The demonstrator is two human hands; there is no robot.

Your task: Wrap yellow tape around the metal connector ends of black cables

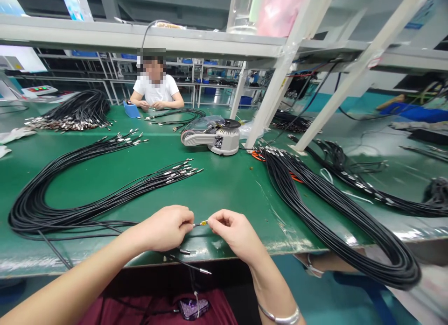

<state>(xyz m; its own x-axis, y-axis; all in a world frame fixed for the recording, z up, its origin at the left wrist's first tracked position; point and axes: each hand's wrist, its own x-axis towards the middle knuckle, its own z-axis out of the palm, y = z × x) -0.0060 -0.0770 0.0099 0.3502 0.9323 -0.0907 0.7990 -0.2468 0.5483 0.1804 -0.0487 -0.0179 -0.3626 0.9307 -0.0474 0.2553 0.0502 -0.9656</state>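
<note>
My left hand is closed around a thin black cable near its metal-tipped end, above the table's front edge. A small yellow piece, perhaps tape, sits on the cable between my hands. The fingertips of my right hand pinch at the far side of that yellow piece; they hide the very tip. Below my left hand, a loose cable end with a silver connector hangs past the table edge. Behind the hands, a curved bundle of black cables lies on the left, connectors pointing right.
A round tape dispenser stands at mid-table. On the right, another looped cable bundle overhangs the front edge beside white shelf posts. A cable pile lies back left. Across the green table sits a person near a blue holder.
</note>
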